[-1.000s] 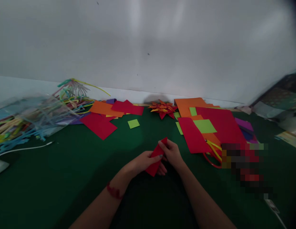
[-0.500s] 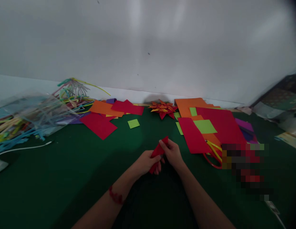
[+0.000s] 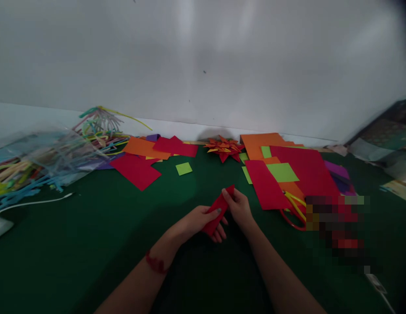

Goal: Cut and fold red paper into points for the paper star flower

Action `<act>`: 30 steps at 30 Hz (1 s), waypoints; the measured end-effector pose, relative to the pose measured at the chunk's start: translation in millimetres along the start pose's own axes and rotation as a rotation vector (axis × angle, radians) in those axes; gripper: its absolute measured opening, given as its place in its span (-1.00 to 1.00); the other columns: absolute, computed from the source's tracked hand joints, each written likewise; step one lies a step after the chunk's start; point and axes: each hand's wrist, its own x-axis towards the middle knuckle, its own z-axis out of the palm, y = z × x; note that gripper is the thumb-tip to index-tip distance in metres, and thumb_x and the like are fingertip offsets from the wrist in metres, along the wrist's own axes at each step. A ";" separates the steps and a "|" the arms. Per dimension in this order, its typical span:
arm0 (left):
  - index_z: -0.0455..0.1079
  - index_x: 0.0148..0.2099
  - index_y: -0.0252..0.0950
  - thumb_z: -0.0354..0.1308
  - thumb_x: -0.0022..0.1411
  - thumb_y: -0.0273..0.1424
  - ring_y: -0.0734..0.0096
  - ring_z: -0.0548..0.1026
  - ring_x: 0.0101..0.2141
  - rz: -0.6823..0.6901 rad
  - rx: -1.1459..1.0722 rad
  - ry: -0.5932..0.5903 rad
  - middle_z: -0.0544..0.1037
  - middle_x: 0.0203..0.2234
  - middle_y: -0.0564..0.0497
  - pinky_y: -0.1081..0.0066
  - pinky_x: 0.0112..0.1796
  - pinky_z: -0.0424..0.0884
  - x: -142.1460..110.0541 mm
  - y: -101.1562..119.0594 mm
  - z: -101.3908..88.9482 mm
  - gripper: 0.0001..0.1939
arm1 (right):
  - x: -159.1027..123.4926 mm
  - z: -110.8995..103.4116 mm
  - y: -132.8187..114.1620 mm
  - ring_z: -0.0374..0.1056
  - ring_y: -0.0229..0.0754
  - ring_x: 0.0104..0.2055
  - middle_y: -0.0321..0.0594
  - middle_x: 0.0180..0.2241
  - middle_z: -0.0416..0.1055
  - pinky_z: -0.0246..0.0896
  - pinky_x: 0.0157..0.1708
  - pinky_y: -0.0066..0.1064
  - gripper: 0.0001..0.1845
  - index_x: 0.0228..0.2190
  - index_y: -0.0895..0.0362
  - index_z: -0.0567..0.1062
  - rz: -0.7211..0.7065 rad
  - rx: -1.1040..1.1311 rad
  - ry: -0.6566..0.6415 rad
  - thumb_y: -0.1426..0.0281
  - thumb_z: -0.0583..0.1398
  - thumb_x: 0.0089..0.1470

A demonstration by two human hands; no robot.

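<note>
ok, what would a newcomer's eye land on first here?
Probably the spiky red-and-orange paper star at the back of the green tabletop, near the wall. Next, the narrow red paper at front centre, held in the left hand and right hand. Then the tangle of thin coloured strands at far left, partly under clear plastic.

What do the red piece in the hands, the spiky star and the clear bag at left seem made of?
Red piece: probably matte paper or card; straight edges, no visible shine.
Spiky star: likely folded matte paper, with crisp points.
Clear bag: apparently glossy plastic film, see-through with pale reflections.
</note>
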 end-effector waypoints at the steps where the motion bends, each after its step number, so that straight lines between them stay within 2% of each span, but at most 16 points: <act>1: 0.35 -0.29 -0.41 -0.06 0.15 -0.07 0.38 0.48 -0.55 -0.001 -0.013 0.003 0.52 -0.55 -0.11 0.38 -0.45 0.36 0.6 -1.0 -0.6 -0.55 | 0.8 -1.7 0.2 0.05 -0.34 -0.63 -0.39 -0.66 0.14 -0.03 -0.64 -0.48 -0.66 -0.61 0.12 0.27 0.021 0.017 0.022 0.11 0.16 -0.09; 6: 0.35 -0.22 -0.42 -0.07 0.15 -0.06 0.38 0.48 -0.59 -0.028 -0.001 -0.008 0.52 -0.58 -0.10 0.38 -0.49 0.37 1.3 -3.7 -4.8 -0.52 | 3.5 -7.9 2.0 0.07 -0.33 -0.63 -0.38 -0.65 0.16 -0.02 -0.65 -0.47 -0.67 -0.59 0.11 0.29 0.066 0.074 0.045 0.11 0.17 -0.11; 11: 0.33 -0.20 -0.42 -0.08 0.17 -0.08 0.32 0.52 -0.48 0.019 -0.023 0.019 0.55 -0.45 -0.18 0.37 -0.43 0.39 0.1 -1.0 -1.8 -0.54 | 3.2 -6.9 2.5 0.08 -0.35 -0.64 -0.39 -0.66 0.18 0.00 -0.65 -0.49 -0.69 -0.59 0.12 0.31 0.055 0.103 0.007 0.15 0.18 -0.09; 16: 0.30 -0.26 -0.41 -0.06 0.19 -0.17 0.29 0.52 -0.50 0.017 -0.042 0.085 0.55 -0.50 -0.17 0.33 -0.45 0.39 4.7 -1.9 0.2 -0.64 | -2.6 0.2 0.3 0.08 -0.37 -0.68 -0.41 -0.69 0.18 -0.02 -0.67 -0.51 -0.72 -0.59 0.12 0.30 0.052 0.055 -0.206 0.19 0.14 -0.03; 18: 0.30 -0.29 -0.41 -0.06 0.20 -0.19 0.29 0.52 -0.53 0.007 -0.035 0.087 0.54 -0.54 -0.16 0.31 -0.45 0.40 6.2 -3.4 -1.4 -0.65 | -4.4 2.1 -0.5 0.07 -0.37 -0.70 -0.42 -0.70 0.18 -0.03 -0.69 -0.51 -0.72 -0.58 0.12 0.30 0.050 0.053 -0.232 0.19 0.13 -0.02; 22: 0.28 -0.25 -0.40 -0.05 0.19 -0.16 0.27 0.53 -0.50 0.014 -0.029 0.071 0.55 -0.52 -0.16 0.30 -0.43 0.40 5.0 -3.7 -3.7 -0.65 | -3.8 1.4 -1.8 0.05 -0.37 -0.67 -0.41 -0.69 0.16 -0.05 -0.69 -0.51 -0.72 -0.59 0.12 0.31 0.036 0.033 -0.195 0.19 0.14 -0.04; 27: 0.33 -0.28 -0.44 -0.12 0.19 -0.08 0.26 0.53 -0.51 -0.023 0.021 -0.014 0.55 -0.51 -0.21 0.37 -0.50 0.38 1.3 -3.0 -3.5 -0.52 | 0.3 -0.8 -0.1 0.07 -0.36 -0.60 -0.40 -0.65 0.15 0.00 -0.61 -0.51 -0.71 -0.61 0.14 0.29 -0.013 0.038 -0.045 0.20 0.16 -0.06; 30: 0.34 -0.25 -0.44 -0.15 0.19 -0.05 0.27 0.52 -0.53 -0.017 0.014 -0.018 0.55 -0.54 -0.20 0.38 -0.51 0.38 0.5 -3.1 -3.2 -0.48 | 1.6 -1.3 2.2 0.06 -0.35 -0.60 -0.39 -0.65 0.16 -0.01 -0.61 -0.50 -0.70 -0.61 0.13 0.29 -0.002 0.040 -0.035 0.19 0.17 -0.06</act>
